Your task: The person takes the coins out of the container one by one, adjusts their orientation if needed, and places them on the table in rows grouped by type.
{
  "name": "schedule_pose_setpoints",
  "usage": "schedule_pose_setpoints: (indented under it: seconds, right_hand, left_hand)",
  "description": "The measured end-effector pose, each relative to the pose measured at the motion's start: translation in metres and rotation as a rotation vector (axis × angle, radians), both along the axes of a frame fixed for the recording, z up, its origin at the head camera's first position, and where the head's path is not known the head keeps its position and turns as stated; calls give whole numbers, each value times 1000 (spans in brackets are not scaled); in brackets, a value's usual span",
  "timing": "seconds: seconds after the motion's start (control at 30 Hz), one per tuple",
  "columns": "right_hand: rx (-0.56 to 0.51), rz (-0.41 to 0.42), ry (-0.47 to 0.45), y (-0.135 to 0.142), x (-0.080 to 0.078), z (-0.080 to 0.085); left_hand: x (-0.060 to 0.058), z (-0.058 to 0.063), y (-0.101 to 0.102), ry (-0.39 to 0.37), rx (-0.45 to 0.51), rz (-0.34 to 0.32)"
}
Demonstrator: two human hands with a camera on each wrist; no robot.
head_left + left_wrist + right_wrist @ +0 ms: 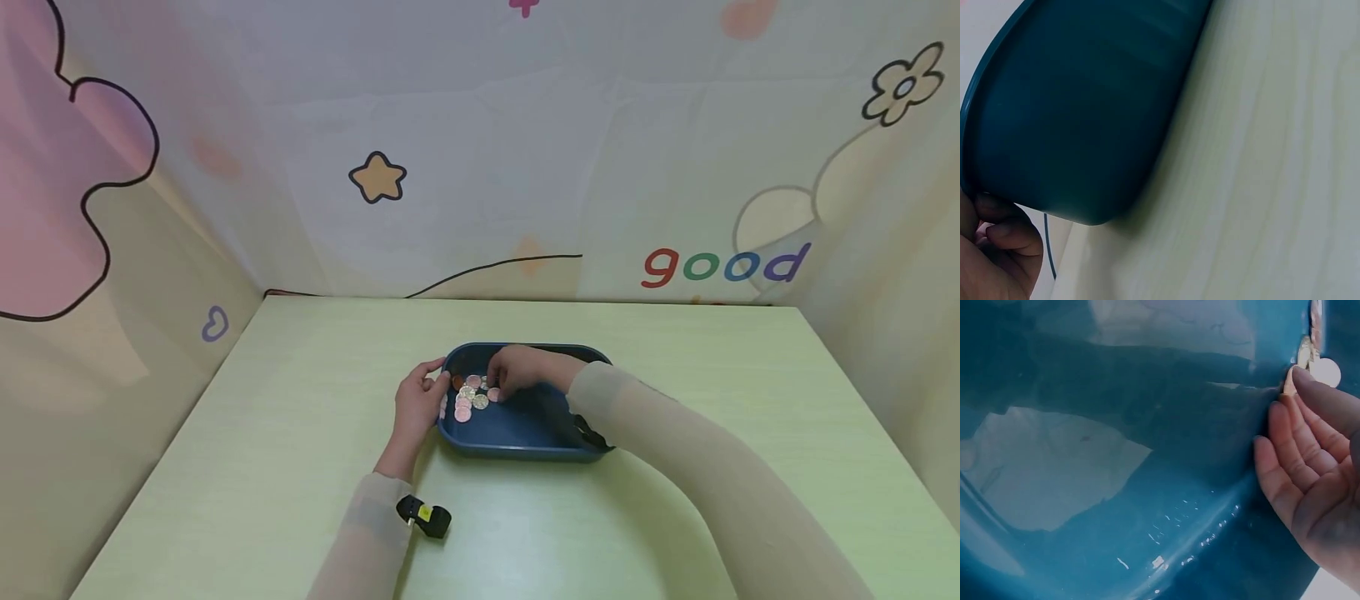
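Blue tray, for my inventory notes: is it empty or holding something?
Holding something: the head view shows coin-like discs inside the blue tray, gathered toward its left end, with the right hand among them.

Pale table [525, 525] is being backed by printed cloth [495, 175], tan star [378, 177] and flower [903, 86] are being outlined in dark line, multicoloured word "good" [727, 265] is being displayed at right, purple heart [215, 323] at left
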State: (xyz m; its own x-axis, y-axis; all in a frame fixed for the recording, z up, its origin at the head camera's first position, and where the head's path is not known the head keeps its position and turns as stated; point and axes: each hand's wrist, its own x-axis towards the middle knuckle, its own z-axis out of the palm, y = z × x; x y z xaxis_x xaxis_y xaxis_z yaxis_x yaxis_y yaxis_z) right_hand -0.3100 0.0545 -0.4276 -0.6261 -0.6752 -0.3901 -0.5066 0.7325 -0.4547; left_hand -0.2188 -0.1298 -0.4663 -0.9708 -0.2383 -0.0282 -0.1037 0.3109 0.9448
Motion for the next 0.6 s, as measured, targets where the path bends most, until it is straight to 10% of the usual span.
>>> schedule_pose_setpoints:
  seconds: [0.6]
  right_hand:
    - [-27, 67, 86, -8, 0, -9]
  left_hand:
    - [1, 3, -3, -41, 1, -14]
